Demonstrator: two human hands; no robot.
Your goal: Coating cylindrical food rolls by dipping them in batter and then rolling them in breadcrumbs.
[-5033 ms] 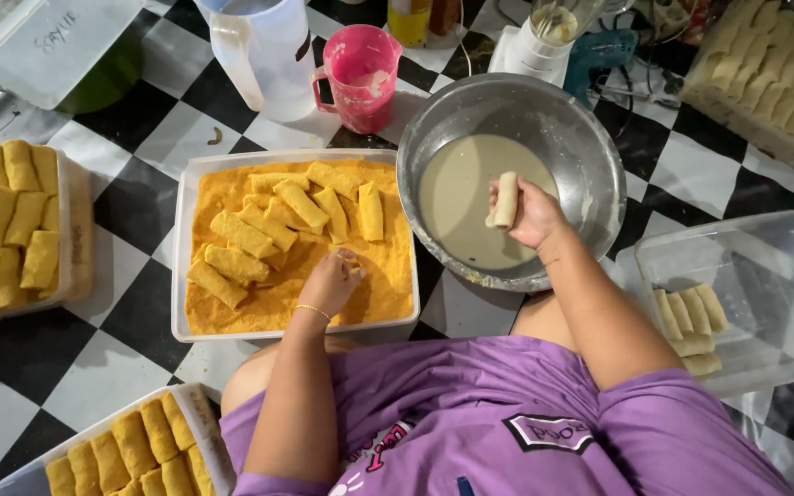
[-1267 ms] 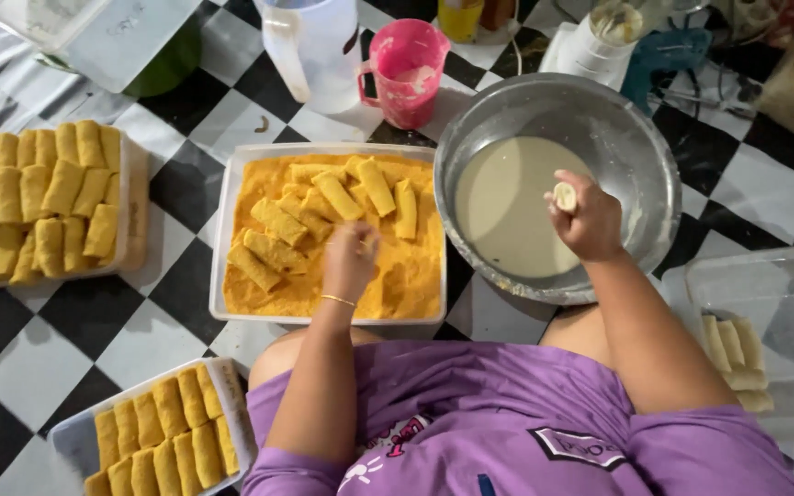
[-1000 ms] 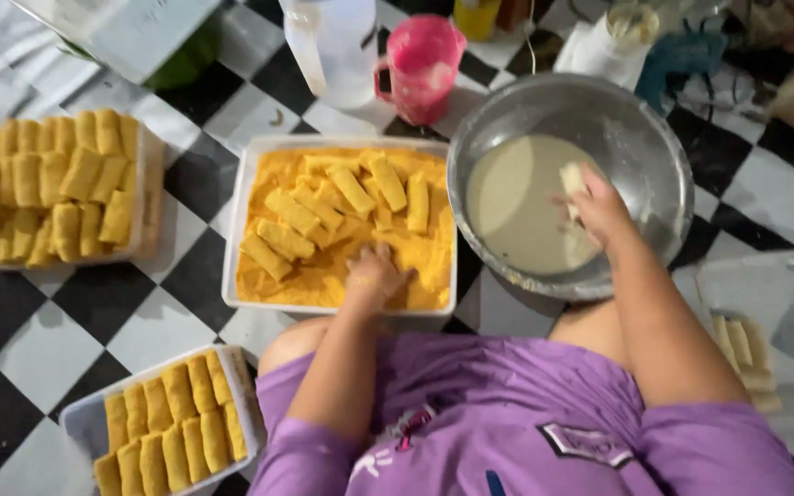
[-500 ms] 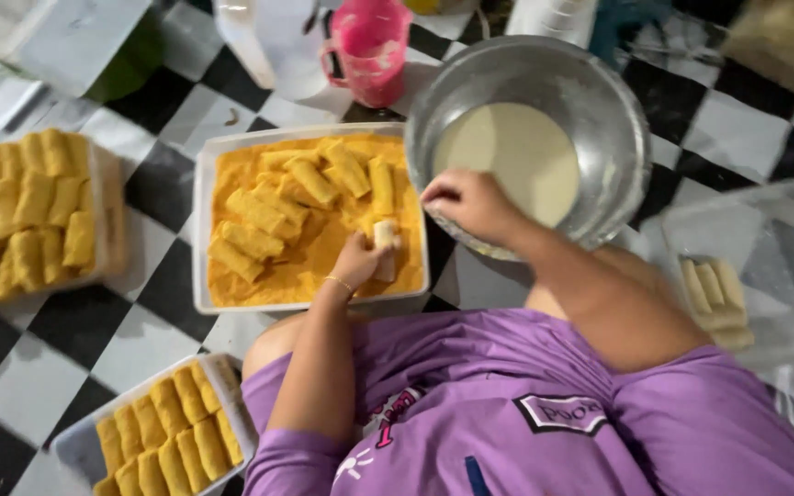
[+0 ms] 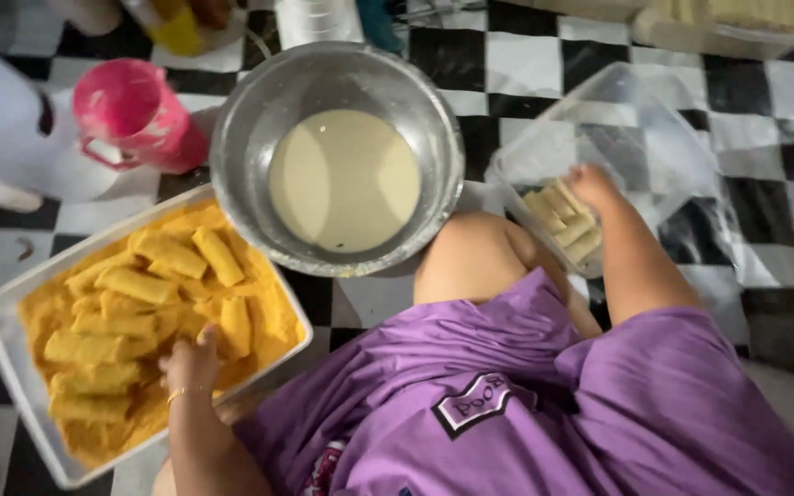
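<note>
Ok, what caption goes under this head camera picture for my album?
Left hand in the tray of orange crumbs, right hand reaching pale rolls in a clear tub, batter bowl between.

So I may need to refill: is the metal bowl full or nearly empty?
Neither: the metal bowl holds a shallow pool of pale batter covering its bottom, with bare steel walls above.

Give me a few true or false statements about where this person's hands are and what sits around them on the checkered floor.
1. The left hand rests among crumb-coated sticks in the shallow rectangular tray of orange crumbs. True.
2. The right hand is dipping a stick into the round metal bowl of pale batter. False: it reaches into the clear plastic container of pale uncoated sticks.
3. The pink plastic mug stands beside the metal bowl. True.
4. The clear container holds no sticks. False: several pale sticks lie in it.
</note>
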